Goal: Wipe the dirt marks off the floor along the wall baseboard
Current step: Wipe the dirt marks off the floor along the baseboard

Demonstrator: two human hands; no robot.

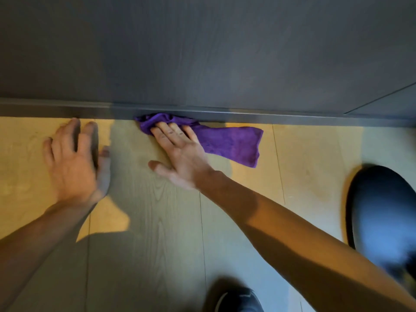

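Note:
A purple cloth (231,143) lies bunched on the light wooden floor (157,221), its far end pushed against the grey baseboard (270,117). My right hand (180,154) presses flat on the cloth's left part, fingers spread and pointing at the baseboard. My left hand (72,161) rests flat on the floor further left, fingers apart, fingertips just short of the baseboard, holding nothing. No dirt marks stand out on the floor near the cloth.
A dark grey wall (202,52) rises behind the baseboard. A knee in dark blue trousers (382,210) is at the right edge. A dark shoe (236,300) shows at the bottom. Shadows of my arms fall across the planks.

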